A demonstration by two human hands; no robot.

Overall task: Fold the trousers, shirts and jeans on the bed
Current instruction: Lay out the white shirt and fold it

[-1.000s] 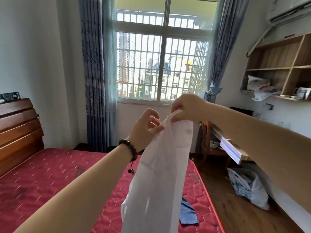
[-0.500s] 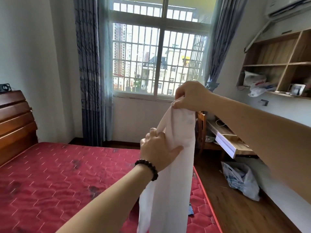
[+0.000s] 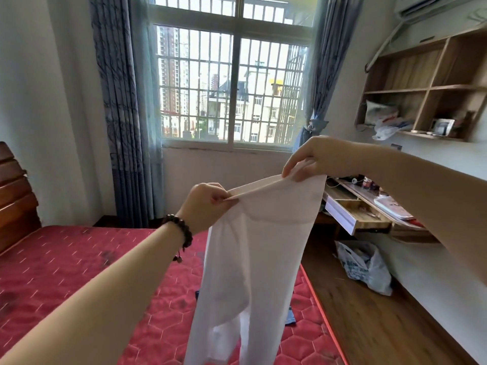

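The left hand (image 3: 208, 204), lower a moment ago, now pinches the waistband opposite the right hand (image 3: 313, 159), spreading thin white fabric trousers (image 3: 253, 259) above the red quilted bed (image 3: 79, 272), ready for folding.

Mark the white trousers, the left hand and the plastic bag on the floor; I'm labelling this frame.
white trousers (image 3: 266, 248): head view, upper leg fabric.
left hand (image 3: 208, 210): head view, back of hand.
plastic bag (image 3: 369, 267): head view, its side.
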